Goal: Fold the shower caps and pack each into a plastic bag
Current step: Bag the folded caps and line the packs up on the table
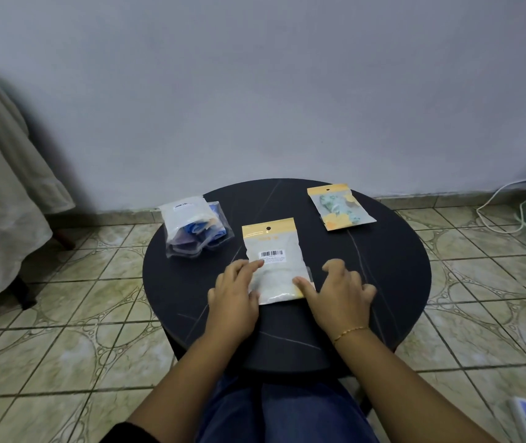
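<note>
The plastic bag point(274, 266) with the yellow header strip and barcode label lies flat near the middle of the round black table point(383, 282), directly in front of the person, and a pale folded shower cap seems to sit inside it, though the frosted film makes that hard to confirm. The left hand point(234, 292) rests on the bag's left edge with its fingers nearly straight and loosely spread, fingertips reaching toward the barcode; the right hand point(340, 292) sits at the lower right corner, thumb laid on the bag and the other fingers curled down onto the tabletop, gripping nothing that I can see. Risks from here: the film looks slick on a smooth top, so an uneven press could slide the bag sideways, and squeezing trapped air could puff the cap back up or push it toward the open end; which end is open I cannot tell. The bag's long axis runs away from the person, tilted slightly, with the header and its hang hole at the far end and the plain end toward the person. 1 packed floral bag point(340, 207) lies apart at the far right, and 2 clear bags point(192, 230) holding blue material overlap at the far left edge.
</note>
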Available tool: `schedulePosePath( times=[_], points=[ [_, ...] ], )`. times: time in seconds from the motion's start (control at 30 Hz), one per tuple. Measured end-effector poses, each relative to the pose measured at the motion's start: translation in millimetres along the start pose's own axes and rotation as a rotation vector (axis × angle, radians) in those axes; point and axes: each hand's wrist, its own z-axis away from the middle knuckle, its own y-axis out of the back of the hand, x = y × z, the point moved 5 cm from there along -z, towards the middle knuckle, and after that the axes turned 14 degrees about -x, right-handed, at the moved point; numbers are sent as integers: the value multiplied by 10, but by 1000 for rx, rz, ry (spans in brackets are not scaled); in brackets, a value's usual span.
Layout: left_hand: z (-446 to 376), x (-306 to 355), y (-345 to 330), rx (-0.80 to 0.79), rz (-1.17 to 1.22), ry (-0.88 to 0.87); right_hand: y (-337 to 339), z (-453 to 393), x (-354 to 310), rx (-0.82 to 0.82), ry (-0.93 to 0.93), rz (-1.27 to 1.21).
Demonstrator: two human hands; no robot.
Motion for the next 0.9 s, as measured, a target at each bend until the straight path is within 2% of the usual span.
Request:
schedulePosePath(
  times=[0.13, 0.17, 0.23, 0.3, 0.37, 0.47, 0.67, 0.77, 0.9],
  points=[
    [69, 137, -12, 157, -66, -232, -22, 118, -205, 166, 343, -50],
    [68, 194, -33, 138, -91, -294, -42, 139, -258, 153, 432, -35],
    [54, 289, -120, -24, -137, -319, -132, 154, -363, -2, 544, 41],
    [1, 234, -230, -209, -157, -224, -245, 144, -370, -232, 553, 109],
    [-51, 165, -285, -341, -194, -114, -340, 111, -341, -393, 523, 191],
    [-60, 150, -296, -402, -227, -36, -373, 95, -350, -480, 475, 224],
    [-42, 196, -312, -359, -203, 118, -423, 85, -337, -512, 430, 252],
    [-20, 157, -310, -279, -173, 191, -420, 110, -342, -502, 421, 231],
    [9, 23, -223, -154, -90, 372, -378, 131, -330, -476, 400, 176]
  ],
)
